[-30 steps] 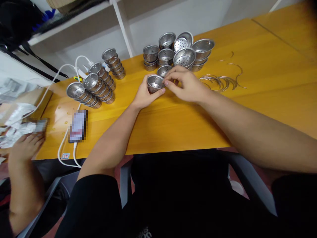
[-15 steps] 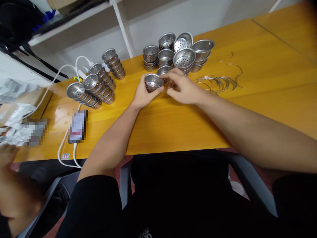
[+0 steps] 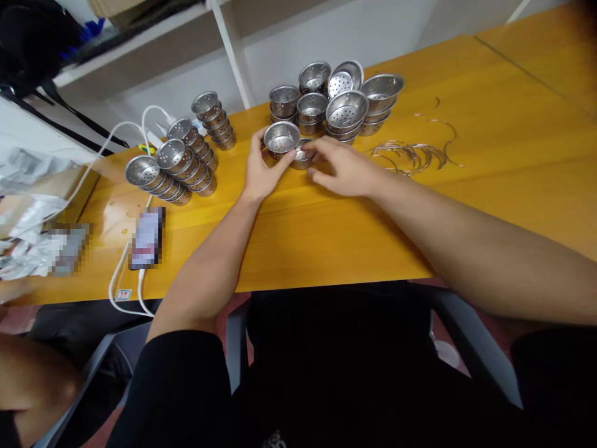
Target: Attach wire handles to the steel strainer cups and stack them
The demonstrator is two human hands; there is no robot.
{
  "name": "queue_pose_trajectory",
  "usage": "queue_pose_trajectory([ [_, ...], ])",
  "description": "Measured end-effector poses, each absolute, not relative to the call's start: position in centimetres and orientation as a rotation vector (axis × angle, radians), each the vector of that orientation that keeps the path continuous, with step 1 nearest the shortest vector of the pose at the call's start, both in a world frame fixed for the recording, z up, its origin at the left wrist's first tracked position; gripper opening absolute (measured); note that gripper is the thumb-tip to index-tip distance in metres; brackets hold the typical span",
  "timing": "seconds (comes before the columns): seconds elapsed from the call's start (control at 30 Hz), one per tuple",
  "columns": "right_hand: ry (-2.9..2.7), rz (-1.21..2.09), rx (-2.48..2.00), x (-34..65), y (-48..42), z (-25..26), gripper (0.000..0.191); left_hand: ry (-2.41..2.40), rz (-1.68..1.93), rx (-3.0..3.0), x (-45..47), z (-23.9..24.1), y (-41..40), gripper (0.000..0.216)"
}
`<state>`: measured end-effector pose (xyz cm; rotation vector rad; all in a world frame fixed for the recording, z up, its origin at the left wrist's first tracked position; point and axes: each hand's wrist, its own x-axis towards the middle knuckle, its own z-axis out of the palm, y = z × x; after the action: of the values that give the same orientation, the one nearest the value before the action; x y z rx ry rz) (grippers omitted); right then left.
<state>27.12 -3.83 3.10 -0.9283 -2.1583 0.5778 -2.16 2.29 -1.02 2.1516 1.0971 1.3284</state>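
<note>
A perforated stainless-steel cup [image 3: 282,142] sits in my left hand [image 3: 262,171], thumb at its near side and fingers around the left. Just right of it, a second, lower perforated cup [image 3: 302,159] is gripped by my right hand [image 3: 342,163], the index finger over its rim and the thumb near its right side. Behind both hands, stacks of similar cups [image 3: 346,112] crowd together, some with thin strips inside. My right fingers partly hide the second cup.
Tall nested cup stacks [image 3: 173,157] stand at the left. Thin curved metal strips [image 3: 415,157] lie loose on the right of the wooden table [image 3: 336,242]. A phone [image 3: 147,239] with a white cable [image 3: 112,283] is at the left front. Beside it sits another person [image 3: 32,379].
My left hand has shifted slightly left and back with its cup. The second cup has come out from behind, nearer the front, with my right fingers on it.
</note>
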Motion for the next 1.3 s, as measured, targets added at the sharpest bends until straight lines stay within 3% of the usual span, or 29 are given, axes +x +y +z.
queue_pose_trajectory([
  [0.2,-2.091,0.589,-0.924,27.0,-4.1,3.5,0.075,1.025,1.27,2.14,-2.7,-3.4,4.3,0.116],
  [0.53,-2.101,0.542,-0.946,27.2,-4.6,3.8,0.06,0.978,1.188,2.068,-2.8,-3.4,4.7,0.117],
  [1.0,-2.094,0.558,-0.96,27.2,-4.1,3.2,0.071,1.067,1.26,2.075,-2.2,-3.0,3.9,0.114],
  [1.2,-2.119,0.603,-0.906,26.9,-4.7,4.2,0.046,1.083,1.27,1.951,-1.5,-3.7,3.5,0.108],
  [1.3,-2.201,0.637,-0.857,26.8,-4.8,4.1,0.045,1.063,1.262,1.915,-1.3,-4.6,4.0,0.093],
])
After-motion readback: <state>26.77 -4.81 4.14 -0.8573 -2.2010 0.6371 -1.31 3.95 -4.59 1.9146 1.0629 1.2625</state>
